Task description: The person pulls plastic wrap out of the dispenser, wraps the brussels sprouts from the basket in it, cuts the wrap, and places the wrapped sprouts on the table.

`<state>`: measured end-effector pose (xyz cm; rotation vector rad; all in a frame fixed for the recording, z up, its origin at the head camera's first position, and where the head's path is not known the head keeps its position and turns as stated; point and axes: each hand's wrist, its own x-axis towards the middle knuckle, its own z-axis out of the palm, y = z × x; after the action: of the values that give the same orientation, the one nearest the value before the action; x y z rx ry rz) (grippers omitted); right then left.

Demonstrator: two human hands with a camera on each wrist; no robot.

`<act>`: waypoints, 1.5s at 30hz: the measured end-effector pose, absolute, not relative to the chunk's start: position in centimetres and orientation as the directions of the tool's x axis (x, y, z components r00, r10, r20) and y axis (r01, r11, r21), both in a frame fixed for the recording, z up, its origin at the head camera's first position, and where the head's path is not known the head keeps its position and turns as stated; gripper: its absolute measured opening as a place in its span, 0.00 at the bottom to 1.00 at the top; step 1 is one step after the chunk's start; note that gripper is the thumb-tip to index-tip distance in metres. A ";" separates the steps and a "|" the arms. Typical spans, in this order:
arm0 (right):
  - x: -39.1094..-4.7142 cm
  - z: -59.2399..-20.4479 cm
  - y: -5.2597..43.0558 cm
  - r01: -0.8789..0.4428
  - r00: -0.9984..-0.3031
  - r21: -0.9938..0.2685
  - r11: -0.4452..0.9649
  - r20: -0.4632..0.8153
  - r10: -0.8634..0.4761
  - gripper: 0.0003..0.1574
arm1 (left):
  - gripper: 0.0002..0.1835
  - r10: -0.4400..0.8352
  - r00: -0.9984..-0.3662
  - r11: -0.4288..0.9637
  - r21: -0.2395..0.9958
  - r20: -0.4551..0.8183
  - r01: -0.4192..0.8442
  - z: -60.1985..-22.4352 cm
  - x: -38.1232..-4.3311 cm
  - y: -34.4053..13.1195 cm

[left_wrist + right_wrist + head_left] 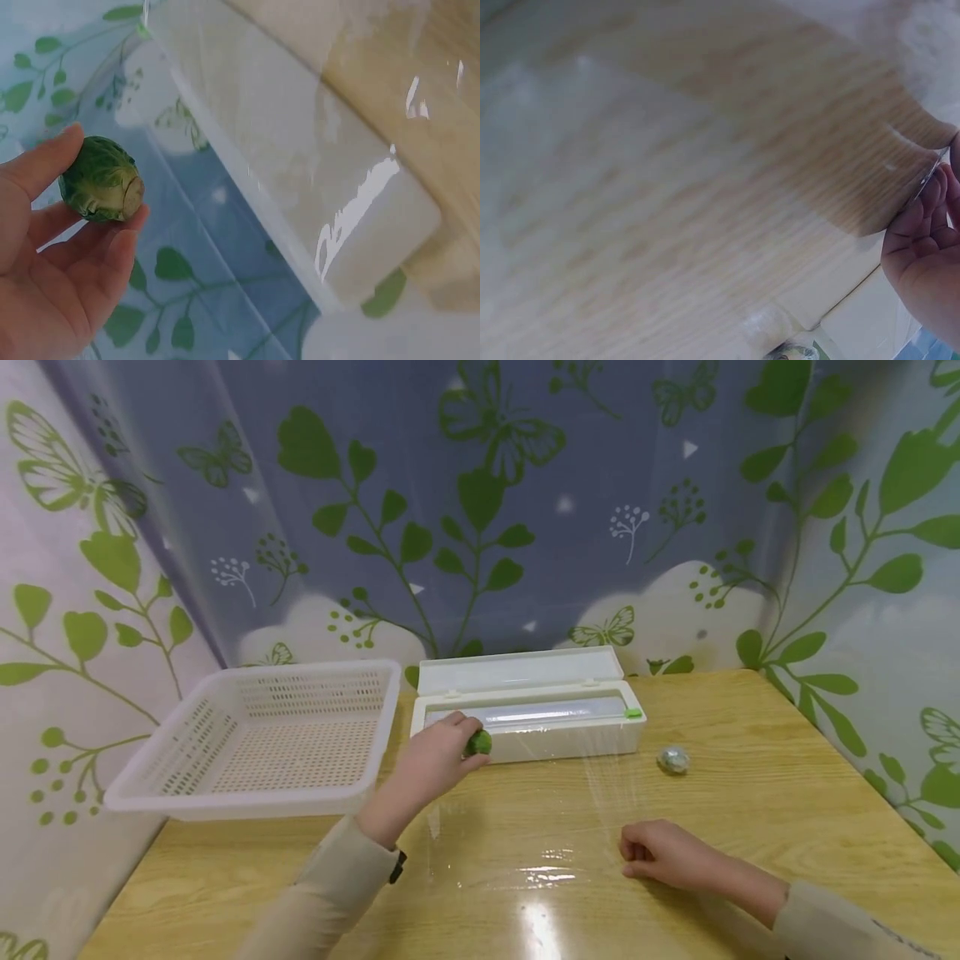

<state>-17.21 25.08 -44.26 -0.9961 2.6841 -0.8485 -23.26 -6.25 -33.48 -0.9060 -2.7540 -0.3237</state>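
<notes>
My left hand [429, 758] pinches a small green Brussels sprout [101, 180] between thumb and fingers, its cut stem end showing in the left wrist view. In the head view the sprout overlaps the front of a white cling film dispenser box [562, 744]. Clear cling film [551, 852] stretches from this box over the table toward me. With curled fingers, my right hand [666, 853] pinches the film's near right edge; the gathered edge shows between thumb and fingers in the right wrist view. The dispenser's lid [521, 669] stands raised, with the film roll [551, 713] inside.
A white perforated plastic basket [247, 799] stands on the left of the wooden table [750, 793]. Right of the dispenser lies a small film-wrapped ball [673, 760]. A green slider [633, 713] sits at the dispenser's right end. Patterned curtains [525, 543] hang behind the table.
</notes>
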 end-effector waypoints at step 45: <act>-16.6 -44.1 25.3 -0.672 -0.705 -0.434 0.600 0.124 -0.698 0.14 | 0.13 0.755 -0.652 0.655 0.066 -0.069 0.752 -41.4 -21.7 0.9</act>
<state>-16.60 25.26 -44.10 -1.1820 2.7581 -0.7101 -21.70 0.88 -41.44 -1.3419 -2.9392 -0.0509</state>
